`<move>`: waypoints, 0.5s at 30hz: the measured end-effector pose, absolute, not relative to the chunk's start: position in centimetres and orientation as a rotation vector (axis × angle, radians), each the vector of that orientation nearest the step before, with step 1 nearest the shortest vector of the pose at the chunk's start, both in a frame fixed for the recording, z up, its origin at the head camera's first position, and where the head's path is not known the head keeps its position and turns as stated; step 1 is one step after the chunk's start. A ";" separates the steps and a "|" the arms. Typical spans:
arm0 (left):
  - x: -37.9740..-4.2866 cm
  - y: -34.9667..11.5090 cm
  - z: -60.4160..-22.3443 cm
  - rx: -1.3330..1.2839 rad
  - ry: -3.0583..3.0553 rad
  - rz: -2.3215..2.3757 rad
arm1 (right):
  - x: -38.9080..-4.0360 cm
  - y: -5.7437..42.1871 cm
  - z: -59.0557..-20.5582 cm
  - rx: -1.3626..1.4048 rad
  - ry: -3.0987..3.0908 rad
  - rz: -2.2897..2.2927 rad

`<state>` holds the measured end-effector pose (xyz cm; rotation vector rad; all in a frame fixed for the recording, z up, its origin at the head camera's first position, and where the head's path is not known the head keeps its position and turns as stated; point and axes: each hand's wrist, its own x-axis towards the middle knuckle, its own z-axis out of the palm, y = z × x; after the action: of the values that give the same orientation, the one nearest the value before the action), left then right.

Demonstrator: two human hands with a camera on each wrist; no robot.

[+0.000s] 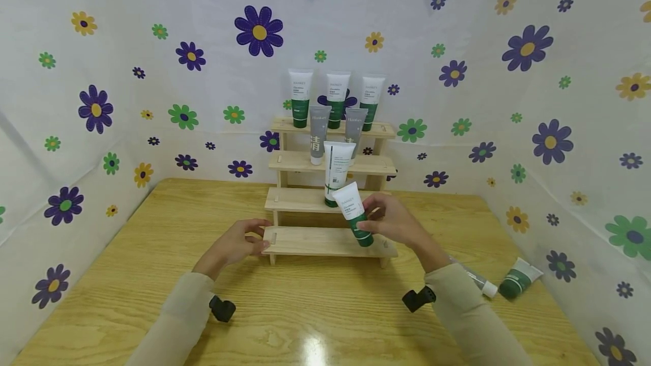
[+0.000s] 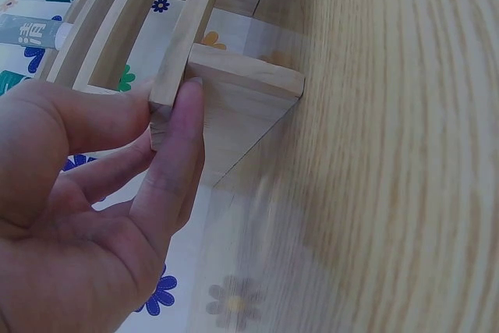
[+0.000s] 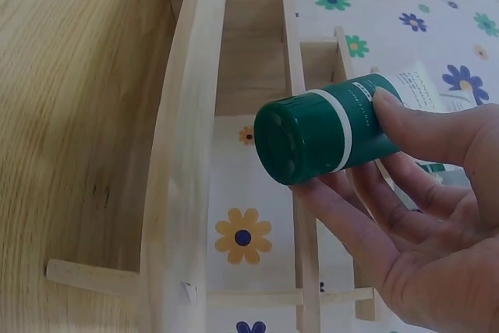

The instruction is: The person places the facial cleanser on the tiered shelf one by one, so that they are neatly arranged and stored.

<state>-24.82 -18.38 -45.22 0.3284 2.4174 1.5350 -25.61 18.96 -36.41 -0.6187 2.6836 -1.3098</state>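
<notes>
My right hand [image 1: 394, 219] grips a white squeeze tube with a green lower part [image 1: 351, 208], tilted with its cap down, above the right side of the lowest tier of a stepped wooden display rack [image 1: 310, 242]. In the right wrist view, the green cap [image 3: 292, 142] hangs apart from the wooden tier, thumb on one side and fingers beneath. At the rack's left end my left hand [image 1: 236, 244] pinches the end of the lowest tier board [image 2: 175, 68] between thumb and fingers. Behind the held tube, a white tube with a green cap [image 1: 339, 165] stands on the second-lowest tier.
Two grey tubes [image 1: 319, 134] stand on the tier above, and three white-and-green tubes [image 1: 300, 95] on the top tier. On the wooden table [image 1: 285, 321] at right lie a grey tube [image 1: 478, 280] and a white-and-green tube [image 1: 519, 278]. Flower-patterned cloth [image 1: 213, 83] surrounds the table's back and sides.
</notes>
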 end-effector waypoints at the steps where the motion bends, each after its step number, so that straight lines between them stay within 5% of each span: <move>1: -24.8 -18.4 -45.2 0.326 2.417 1.533 | -25.6 18.8 -36.5 -0.625 2.678 -1.321; 15: -24.8 -18.4 -45.2 0.320 2.431 1.516 | -25.1 16.4 -36.9 -0.627 2.700 -1.352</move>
<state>-24.78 -18.41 -45.22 0.3196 2.4310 1.5156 -25.07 16.40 -36.92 -0.6270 2.7004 -1.3518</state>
